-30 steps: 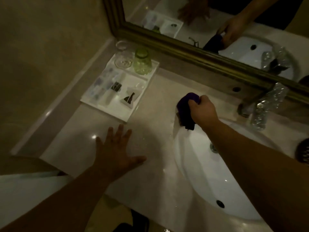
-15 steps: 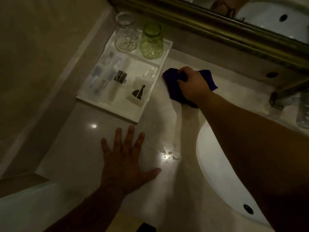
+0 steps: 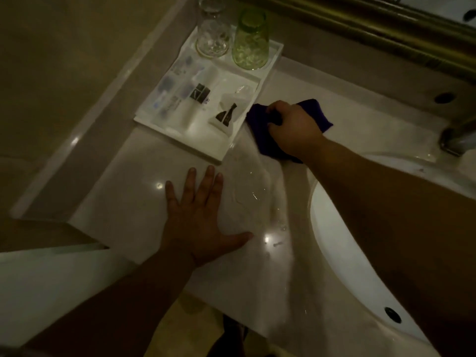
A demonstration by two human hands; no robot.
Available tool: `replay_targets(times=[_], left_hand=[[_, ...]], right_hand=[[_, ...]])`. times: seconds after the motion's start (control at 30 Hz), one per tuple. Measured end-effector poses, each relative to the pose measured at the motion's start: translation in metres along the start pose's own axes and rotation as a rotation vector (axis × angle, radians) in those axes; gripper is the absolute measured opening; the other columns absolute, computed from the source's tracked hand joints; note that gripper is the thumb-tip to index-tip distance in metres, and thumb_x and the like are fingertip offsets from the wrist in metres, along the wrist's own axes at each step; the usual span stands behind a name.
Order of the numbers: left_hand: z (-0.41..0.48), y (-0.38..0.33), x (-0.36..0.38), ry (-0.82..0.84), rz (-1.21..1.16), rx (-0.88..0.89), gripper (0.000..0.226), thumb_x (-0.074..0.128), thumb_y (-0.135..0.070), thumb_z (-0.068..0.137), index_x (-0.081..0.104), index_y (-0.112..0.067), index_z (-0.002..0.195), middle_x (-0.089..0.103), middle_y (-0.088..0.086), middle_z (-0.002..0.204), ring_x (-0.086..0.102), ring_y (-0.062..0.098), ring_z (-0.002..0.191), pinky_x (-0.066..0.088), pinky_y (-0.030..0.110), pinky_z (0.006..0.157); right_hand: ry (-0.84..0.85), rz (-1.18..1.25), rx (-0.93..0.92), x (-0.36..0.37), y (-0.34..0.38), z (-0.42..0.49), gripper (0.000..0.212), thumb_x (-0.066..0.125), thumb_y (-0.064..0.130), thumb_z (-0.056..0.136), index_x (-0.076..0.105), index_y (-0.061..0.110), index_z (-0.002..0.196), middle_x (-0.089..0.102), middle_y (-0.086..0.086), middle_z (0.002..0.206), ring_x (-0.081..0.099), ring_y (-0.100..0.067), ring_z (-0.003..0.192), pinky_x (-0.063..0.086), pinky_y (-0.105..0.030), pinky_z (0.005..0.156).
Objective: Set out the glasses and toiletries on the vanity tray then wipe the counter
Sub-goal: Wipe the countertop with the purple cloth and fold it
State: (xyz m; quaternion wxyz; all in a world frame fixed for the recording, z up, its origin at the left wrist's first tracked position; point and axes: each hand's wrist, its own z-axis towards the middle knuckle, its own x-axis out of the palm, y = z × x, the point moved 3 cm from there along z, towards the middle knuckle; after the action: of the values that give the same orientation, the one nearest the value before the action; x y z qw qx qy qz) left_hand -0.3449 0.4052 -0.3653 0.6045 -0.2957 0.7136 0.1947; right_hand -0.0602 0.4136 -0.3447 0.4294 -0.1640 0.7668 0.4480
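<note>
A white vanity tray (image 3: 219, 150) sits at the back left of the pale counter (image 3: 123, 202). At its far end stand a clear glass (image 3: 212, 34) and a green glass (image 3: 251, 39), both upside down. Several wrapped toiletries (image 3: 185, 99) lie in the tray's near part. My right hand (image 3: 291, 127) presses a purple cloth (image 3: 262, 130) onto the counter right beside the tray's right edge. My left hand (image 3: 201, 215) rests flat on the counter with fingers spread, in front of the tray. Water drops glint between my hands.
A white sink basin (image 3: 334, 253) lies under my right forearm. A metal faucet (image 3: 456, 140) stands at the right edge. A gold-framed mirror (image 3: 373, 24) runs along the back. A beige wall borders the counter on the left.
My right hand has carried the purple cloth from the sink rim leftward across the counter, then nearer along the tray's right edge. My left hand stays flat on the counter.
</note>
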Motion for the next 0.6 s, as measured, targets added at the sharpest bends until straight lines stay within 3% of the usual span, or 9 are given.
replay_targets(times=[0.13, 0.27, 0.6], left_hand=[[-0.001, 0.0, 0.003, -0.008, 0.023, 0.006, 0.13, 0.03, -0.103, 0.063, 0.008, -0.018, 0.16, -0.001, 0.003, 0.168, -0.006, 0.032, 0.152, 0.001, 0.071, 0.113], [-0.001, 0.0, 0.005, -0.026, 0.035, -0.002, 0.13, 0.029, -0.103, 0.063, 0.005, -0.02, 0.16, -0.002, 0.002, 0.168, -0.007, 0.031, 0.152, 0.0, 0.071, 0.113], [-0.002, 0.002, 0.012, -0.093, 0.006, 0.01, 0.128, 0.032, -0.102, 0.065, 0.004, -0.021, 0.16, 0.004, 0.001, 0.168, -0.002, 0.032, 0.152, 0.0, 0.069, 0.114]], right_hand=[[0.019, 0.03, -0.061, 0.026, 0.017, -0.029, 0.04, 0.058, 0.024, 0.096, 0.055, 0.023, 0.136, 0.055, -0.009, 0.121, 0.055, -0.018, 0.085, 0.039, -0.022, 0.063], [0.033, 0.027, -0.077, 0.045, 0.026, -0.053, 0.038, 0.059, 0.026, 0.096, 0.056, 0.028, 0.133, 0.055, -0.005, 0.119, 0.051, -0.014, 0.085, 0.04, -0.026, 0.073], [0.073, 0.041, -0.099, 0.059, 0.034, -0.081, 0.037, 0.063, 0.025, 0.094, 0.06, 0.029, 0.13, 0.055, -0.004, 0.118, 0.052, -0.014, 0.088, 0.04, -0.025, 0.073]])
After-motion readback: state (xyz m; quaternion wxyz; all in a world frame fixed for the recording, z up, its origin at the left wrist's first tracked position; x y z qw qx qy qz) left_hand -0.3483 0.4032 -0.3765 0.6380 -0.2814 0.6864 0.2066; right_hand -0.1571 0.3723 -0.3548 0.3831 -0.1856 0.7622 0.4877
